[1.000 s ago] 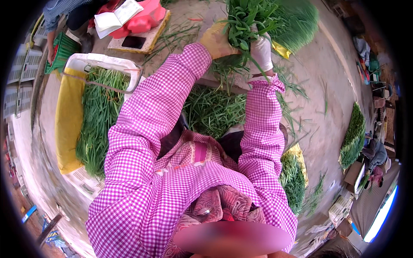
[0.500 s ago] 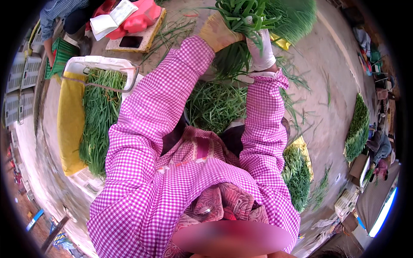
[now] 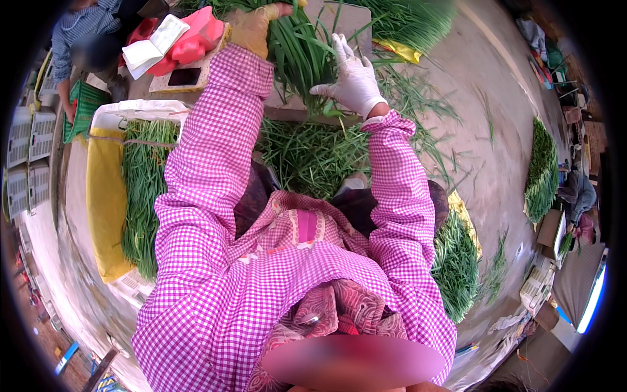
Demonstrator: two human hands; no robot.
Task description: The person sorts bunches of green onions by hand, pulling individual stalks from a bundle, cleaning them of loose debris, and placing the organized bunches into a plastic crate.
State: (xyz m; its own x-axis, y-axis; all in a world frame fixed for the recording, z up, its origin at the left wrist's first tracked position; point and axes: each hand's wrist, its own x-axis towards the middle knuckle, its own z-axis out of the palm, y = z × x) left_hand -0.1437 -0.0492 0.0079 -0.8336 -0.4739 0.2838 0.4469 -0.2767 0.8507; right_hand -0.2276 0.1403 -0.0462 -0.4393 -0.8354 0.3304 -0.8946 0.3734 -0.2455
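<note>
At the top of the head view, my left hand (image 3: 251, 31), in a yellowish glove, closes round a bunch of garlic chives (image 3: 300, 55). Its long flat leaves hang toward me over a grey board (image 3: 358, 23). My right hand (image 3: 356, 80), in a white glove, is just right of the leaves with its fingers spread and nothing in them. Below both hands, loose green leaves (image 3: 317, 153) lie heaped between my legs. The bunch's upper end is partly cut off by the picture's edge.
Left of me stands a white crate (image 3: 140, 110) of chives with a yellow cloth (image 3: 108, 202). Beyond are an open notebook (image 3: 155, 46), a red bag (image 3: 199, 36) and a phone (image 3: 185, 76). Chive piles lie far right (image 3: 542, 173) and near right (image 3: 454, 268). Another person holds a green basket (image 3: 88, 111).
My left hand has moved left and farther away with the bunch. My right hand has let go of the leaves, come left and lower, and spread its fingers. The grey board now shows.
</note>
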